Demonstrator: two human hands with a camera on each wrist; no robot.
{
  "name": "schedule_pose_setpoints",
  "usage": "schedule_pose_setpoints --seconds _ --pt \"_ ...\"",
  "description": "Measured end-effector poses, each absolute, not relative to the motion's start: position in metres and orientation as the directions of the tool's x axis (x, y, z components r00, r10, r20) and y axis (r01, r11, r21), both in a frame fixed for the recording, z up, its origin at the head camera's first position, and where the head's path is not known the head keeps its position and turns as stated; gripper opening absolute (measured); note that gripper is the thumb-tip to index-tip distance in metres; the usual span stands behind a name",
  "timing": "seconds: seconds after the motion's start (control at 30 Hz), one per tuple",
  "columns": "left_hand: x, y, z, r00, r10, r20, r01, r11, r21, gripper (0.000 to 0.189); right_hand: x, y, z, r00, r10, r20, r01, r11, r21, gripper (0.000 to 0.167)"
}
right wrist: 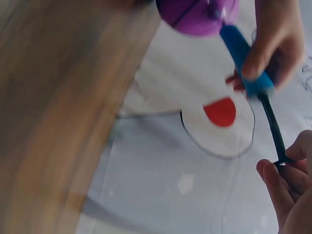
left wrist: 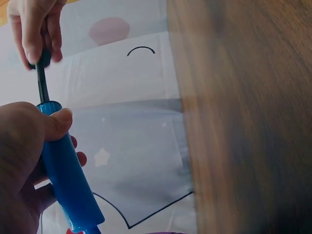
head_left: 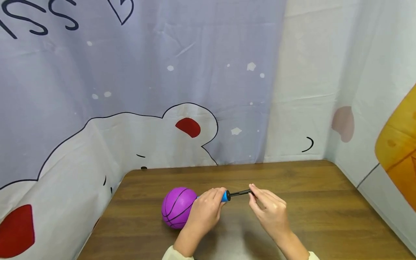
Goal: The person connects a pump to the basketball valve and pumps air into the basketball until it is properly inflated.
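Observation:
A small hand pump with a blue barrel (left wrist: 73, 180) and a black rod (head_left: 239, 193) is held above the table. My left hand (head_left: 205, 209) grips the barrel, thumb along its side in the left wrist view. With fingertips and thumb, my right hand (head_left: 269, 209) pinches the black handle at the rod's outer end; the rod stands drawn out of the barrel. Just left of my left hand is a purple ball (head_left: 178, 207) with black lines. In the right wrist view the barrel's far end points at the ball (right wrist: 197, 14); whether a needle sits in it is too blurred to tell.
The brown wooden table (head_left: 308, 180) lies under both hands. Behind it and along its sides hangs a printed cloth (head_left: 227, 90) with white, grey-blue and red shapes. An orange printed figure (head_left: 399, 151) shows on the right side cloth.

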State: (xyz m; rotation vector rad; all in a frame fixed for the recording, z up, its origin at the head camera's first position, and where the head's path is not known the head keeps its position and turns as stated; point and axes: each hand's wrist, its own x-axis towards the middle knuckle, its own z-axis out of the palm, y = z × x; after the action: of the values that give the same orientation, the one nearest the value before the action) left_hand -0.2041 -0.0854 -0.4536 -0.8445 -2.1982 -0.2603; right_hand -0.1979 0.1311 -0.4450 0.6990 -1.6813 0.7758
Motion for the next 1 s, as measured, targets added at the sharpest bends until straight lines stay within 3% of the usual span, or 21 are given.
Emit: schedule_pose_setpoints --seconds 0.33,0.57,0.8,0.9,1.0 --pt "-0.203 -0.086 -0.452 -0.518 0.482 0.707 0.635 0.77 -0.06 0.04 -0.194 0.16 -0.432 -0.245 0.008 0.969 -0.728 0.658 -0.189 0.023" --pt "-0.2 -0.086 -0.453 -0.493 0.473 0.73 0.629 0.773 -0.076 0.043 -0.19 0.134 -0.443 -0.279 0.064 0.958 -0.732 0.631 -0.256 0.024" --pt "-0.199 -0.082 -0.453 -0.467 0.474 0.746 0.647 0.759 -0.077 0.043 -0.188 0.1 -0.453 -0.34 -0.017 0.94 -0.78 0.564 -0.272 0.025" --pt "-0.199 -0.081 -0.454 -0.477 0.48 0.736 0.657 0.751 -0.065 0.041 -0.19 0.099 -0.453 -0.32 -0.055 0.946 -0.802 0.547 -0.239 0.019" --pt "-0.198 -0.08 -0.454 -0.501 0.488 0.715 0.654 0.755 -0.058 0.038 -0.191 0.107 -0.451 -0.272 -0.072 0.96 -0.808 0.559 -0.187 0.024"
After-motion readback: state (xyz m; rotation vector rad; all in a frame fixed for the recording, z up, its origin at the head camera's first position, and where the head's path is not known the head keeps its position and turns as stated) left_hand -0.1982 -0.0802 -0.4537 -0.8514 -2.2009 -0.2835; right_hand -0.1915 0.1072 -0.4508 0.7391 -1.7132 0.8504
